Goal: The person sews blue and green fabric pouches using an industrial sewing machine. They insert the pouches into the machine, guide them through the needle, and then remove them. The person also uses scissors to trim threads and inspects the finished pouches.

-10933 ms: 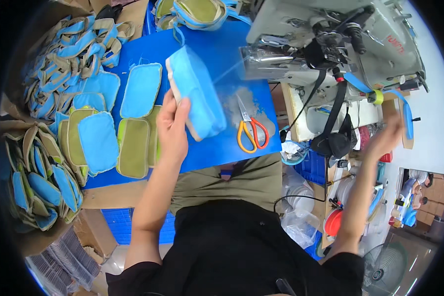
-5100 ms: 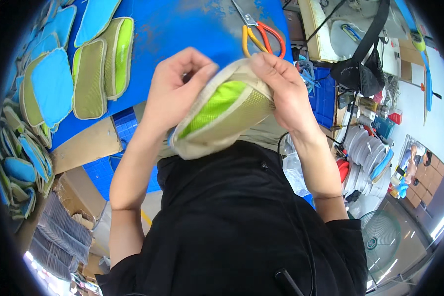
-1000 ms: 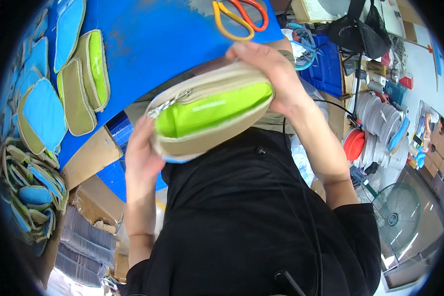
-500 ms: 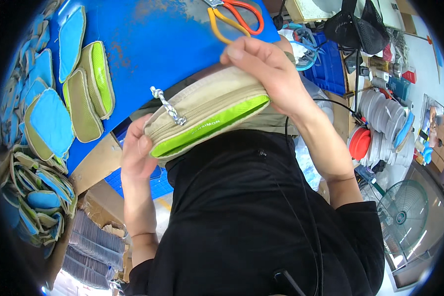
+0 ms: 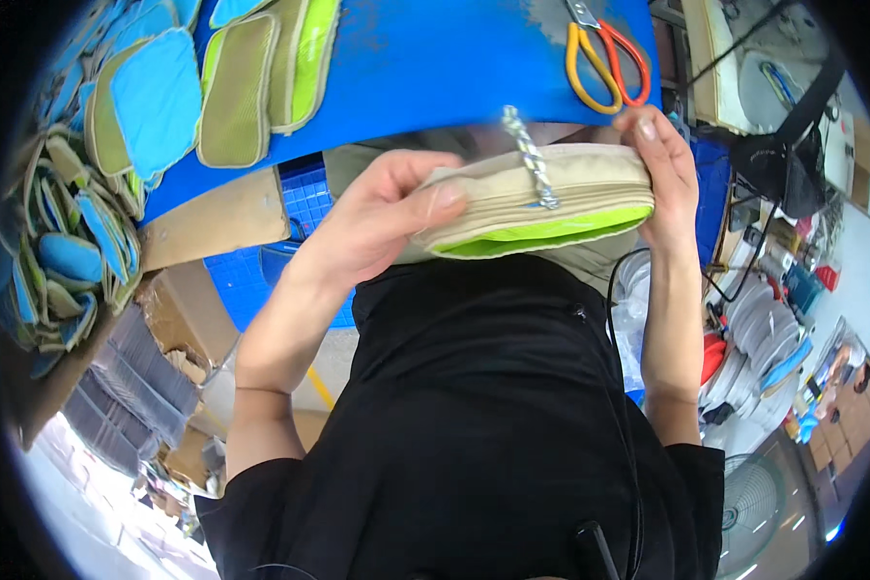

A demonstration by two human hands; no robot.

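Note:
Above my lap I hold a beige zippered pouch (image 5: 590, 172) with a bright green mesh panel (image 5: 561, 224) facing me. A black-and-white cord pull (image 5: 530, 159) sticks up from its zipper, around the middle. My left hand (image 5: 382, 217) is closed on the pouch's left end, thumb on top. At the other end my right hand (image 5: 669, 179) grips the right edge, with its fingertips at the upper corner. The pouch is slightly blurred, and its far side is hidden.
Scissors with orange and red handles (image 5: 599, 72) lie on the blue table (image 5: 425, 68). Beige, green and blue pouch pieces (image 5: 237, 92) sit at its left. Below them, a carton holds many more pieces (image 5: 72, 256). A black cap (image 5: 778, 169) hangs at the right.
My view has shifted, so the table pieces sit farther up and right. The pouch has tilted to nearly level. Its cord pull now stands near the middle instead of the left end.

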